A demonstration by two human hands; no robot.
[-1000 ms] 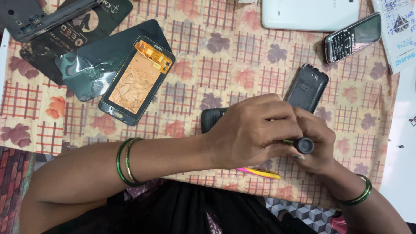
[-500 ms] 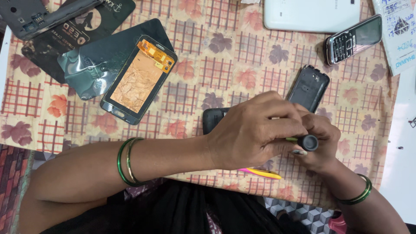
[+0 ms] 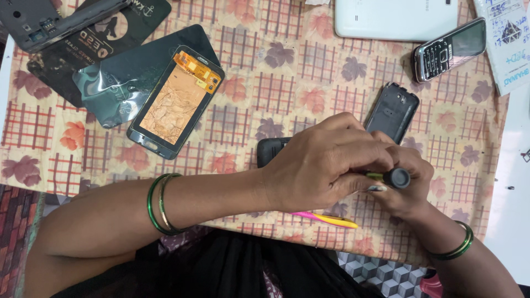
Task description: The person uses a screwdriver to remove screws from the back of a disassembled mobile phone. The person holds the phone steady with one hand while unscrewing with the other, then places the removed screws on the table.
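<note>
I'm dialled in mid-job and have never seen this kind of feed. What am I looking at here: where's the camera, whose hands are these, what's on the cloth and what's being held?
There is one view, from a camera worn on the person's head, looking down at their own two bare hands; no machine is involved. The left hand covers a dark phone body on the patterned cloth. The right hand holds a tool with a black round cap, gripped by both hands. Under the hands lies a pink and yellow tool. Around them: a back cover, a screen part with an orange back, a keypad phone and a white tablet.
</note>
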